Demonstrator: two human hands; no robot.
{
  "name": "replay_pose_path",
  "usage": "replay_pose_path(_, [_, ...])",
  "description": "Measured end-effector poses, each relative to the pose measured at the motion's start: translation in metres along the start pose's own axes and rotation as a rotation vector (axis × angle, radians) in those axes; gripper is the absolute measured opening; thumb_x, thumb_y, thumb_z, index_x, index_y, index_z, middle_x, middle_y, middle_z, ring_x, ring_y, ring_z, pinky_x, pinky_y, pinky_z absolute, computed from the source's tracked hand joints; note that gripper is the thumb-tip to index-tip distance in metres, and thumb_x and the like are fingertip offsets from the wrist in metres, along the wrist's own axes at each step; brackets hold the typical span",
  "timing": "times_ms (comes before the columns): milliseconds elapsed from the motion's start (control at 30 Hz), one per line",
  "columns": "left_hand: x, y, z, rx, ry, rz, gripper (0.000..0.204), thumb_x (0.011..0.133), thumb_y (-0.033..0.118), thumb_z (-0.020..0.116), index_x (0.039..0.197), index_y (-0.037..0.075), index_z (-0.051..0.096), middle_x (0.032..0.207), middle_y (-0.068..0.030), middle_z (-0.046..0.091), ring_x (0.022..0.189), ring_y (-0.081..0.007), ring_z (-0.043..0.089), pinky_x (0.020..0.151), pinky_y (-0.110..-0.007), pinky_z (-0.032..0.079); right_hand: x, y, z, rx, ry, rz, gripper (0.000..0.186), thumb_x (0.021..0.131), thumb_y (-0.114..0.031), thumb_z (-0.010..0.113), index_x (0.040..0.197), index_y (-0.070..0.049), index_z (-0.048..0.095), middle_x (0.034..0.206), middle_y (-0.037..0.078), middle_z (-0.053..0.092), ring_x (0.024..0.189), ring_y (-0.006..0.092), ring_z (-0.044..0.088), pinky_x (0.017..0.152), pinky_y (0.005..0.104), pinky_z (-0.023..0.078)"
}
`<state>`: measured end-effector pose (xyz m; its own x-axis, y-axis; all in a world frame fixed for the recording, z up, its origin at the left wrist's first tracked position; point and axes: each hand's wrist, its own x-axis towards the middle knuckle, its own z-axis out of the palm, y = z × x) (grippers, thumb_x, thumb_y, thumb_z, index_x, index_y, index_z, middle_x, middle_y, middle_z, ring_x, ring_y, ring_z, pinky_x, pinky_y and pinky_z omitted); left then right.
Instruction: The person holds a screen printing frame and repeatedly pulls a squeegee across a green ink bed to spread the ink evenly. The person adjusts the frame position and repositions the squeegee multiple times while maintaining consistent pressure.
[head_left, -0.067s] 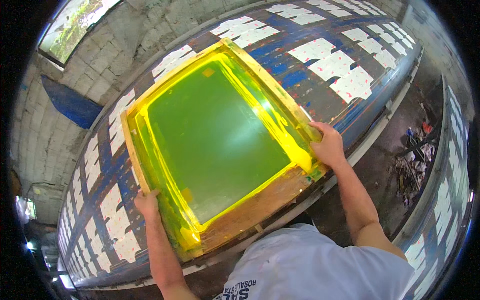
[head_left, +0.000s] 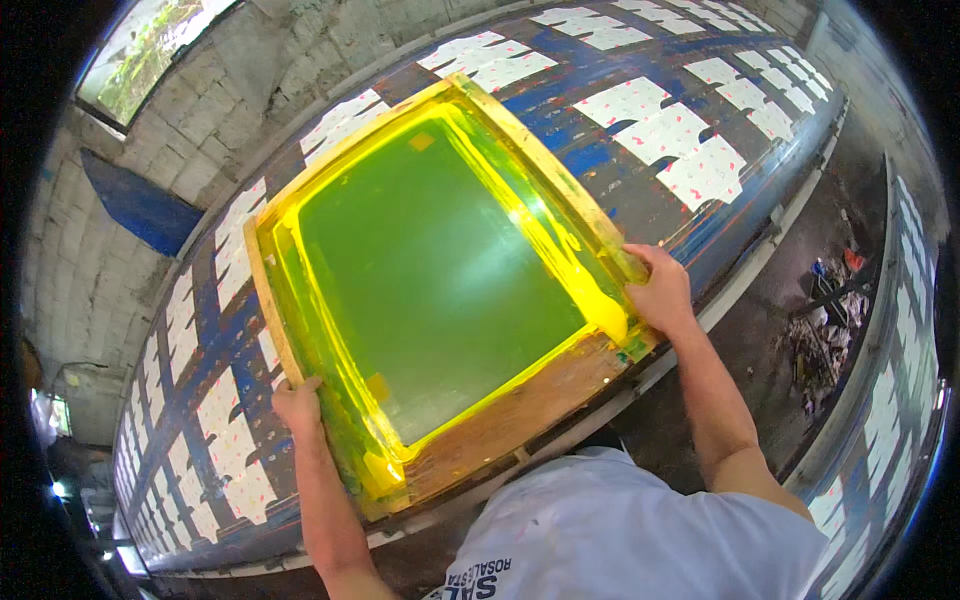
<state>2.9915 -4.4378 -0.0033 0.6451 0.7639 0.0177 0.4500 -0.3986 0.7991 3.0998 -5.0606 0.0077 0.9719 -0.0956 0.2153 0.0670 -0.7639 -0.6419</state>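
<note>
A wooden-framed printing screen (head_left: 440,260) with green mesh spans the near part of a long table. Bright yellow ink (head_left: 590,300) runs in thick streaks along the inside of its sides and pools at the two near corners. My left hand (head_left: 298,402) is closed round the left side rail, close to the near corner. On the opposite rail, my right hand (head_left: 660,288) grips the frame near its other near corner. Fingers of both hands are partly hidden under or behind the wood. White fabric pieces (head_left: 690,150) with small pink marks lie around the screen.
The long dark table (head_left: 560,110) has blue ink stains and rows of cut fabric pieces. A second table (head_left: 900,370) with similar pieces stands at right, across an aisle with a scrap heap (head_left: 825,340). A block wall (head_left: 215,130) runs behind, with a blue panel (head_left: 140,205).
The screen and both my hands have shifted very slightly to the right. My grip on the frame looks the same.
</note>
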Motion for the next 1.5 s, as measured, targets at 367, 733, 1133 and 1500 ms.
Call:
replay_pose_path(367, [-0.079, 0.076, 0.131, -0.081, -0.001, -0.033, 0.026, 0.081, 0.001, 0.085, 0.104, -0.008, 0.08, 0.099, -0.016, 0.083, 0.082, -0.0241, 0.077, 0.078, -0.037, 0.061, 0.083, 0.123, -0.066, -0.029, 0.045, -0.071, 0.058, 0.078, 0.005, 0.079, 0.135, -0.008, 0.078, 0.124, 0.014, 0.08, 0.11, 0.028, 0.078, 0.099, 0.0383, 0.061])
replay_pose_path(733, [-0.085, 0.073, 0.149, 0.069, -0.009, -0.042, 0.029, 0.078, 0.013, 0.088, 0.097, -0.008, 0.079, 0.093, -0.021, 0.08, 0.082, -0.0313, 0.075, 0.081, -0.044, 0.059, 0.097, 0.124, -0.084, -0.143, -0.161, 0.012, 0.064, 0.082, 0.004, 0.081, 0.144, -0.006, 0.072, 0.14, 0.018, 0.074, 0.127, 0.037, 0.072, 0.111, 0.0451, 0.056])
replay_pose_path(1133, [-0.085, 0.076, 0.154, 0.095, -0.052, -0.01, 0.036, 0.081, 0.014, 0.084, 0.108, -0.009, 0.078, 0.097, -0.0245, 0.081, 0.088, -0.0366, 0.079, 0.085, -0.045, 0.06, -0.006, -0.013, -0.07, -0.181, -0.865, -0.87, 0.06, 0.084, -0.012, 0.081, 0.143, -0.012, 0.072, 0.148, 0.016, 0.069, 0.135, 0.0381, 0.067, 0.117, 0.0524, 0.053])
replay_pose_path(1500, [-0.081, 0.058, 0.16, 0.074, 0.011, 0.056, 0.041, 0.08, 0.019, 0.081, 0.117, 0.002, 0.08, 0.113, -0.0302, 0.072, 0.11, -0.0487, 0.072, 0.096, -0.055, 0.058, -0.016, -0.071, -0.031, -0.343, -0.807, -0.85, 0.048, 0.084, -0.007, 0.076, 0.131, -0.014, 0.078, 0.119, 0.012, 0.08, 0.112, 0.0372, 0.077, 0.098, 0.0509, 0.061])
